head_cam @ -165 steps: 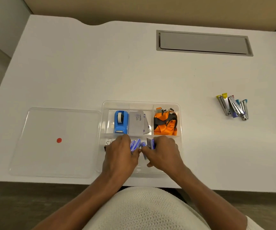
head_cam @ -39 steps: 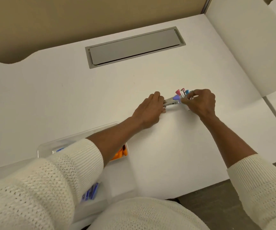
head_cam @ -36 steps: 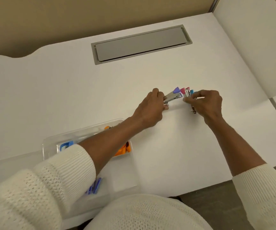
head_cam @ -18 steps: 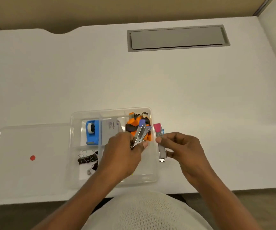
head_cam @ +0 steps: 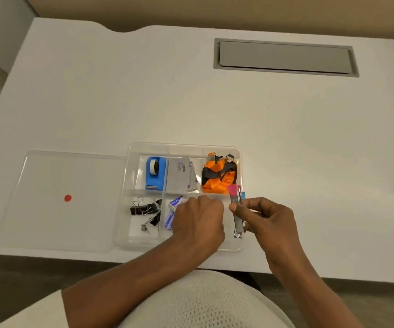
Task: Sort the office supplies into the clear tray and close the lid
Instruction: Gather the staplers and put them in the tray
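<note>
Two hands work over the clear tray, which sits on the white bench with its lid lying flat just to its left. From my remote seat I read the tray's far row as holding a blue tape dispenser, a grey card packet and an orange lanyard bundle; the near row holds black binder clips and small blue staple boxes.

My right hand has its fingers closed on a small bundle of mini staplers, pink and blue caps pointing away from me, held over the tray's near right compartment. My left hand is lowered, knuckles up, into the same part of the tray; its fingers curl under, and I cannot tell whether they hold anything, though a stapler may be hidden beneath the palm.

Step in hand, as I judge it: depositing the staplers, the last loose supplies in view. The next move calls for lowering the bundle flat inside the compartment walls, releasing it, then withdrawing both hands and carrying the lid squarely over the tray, so no cap props the rim open.
</note>
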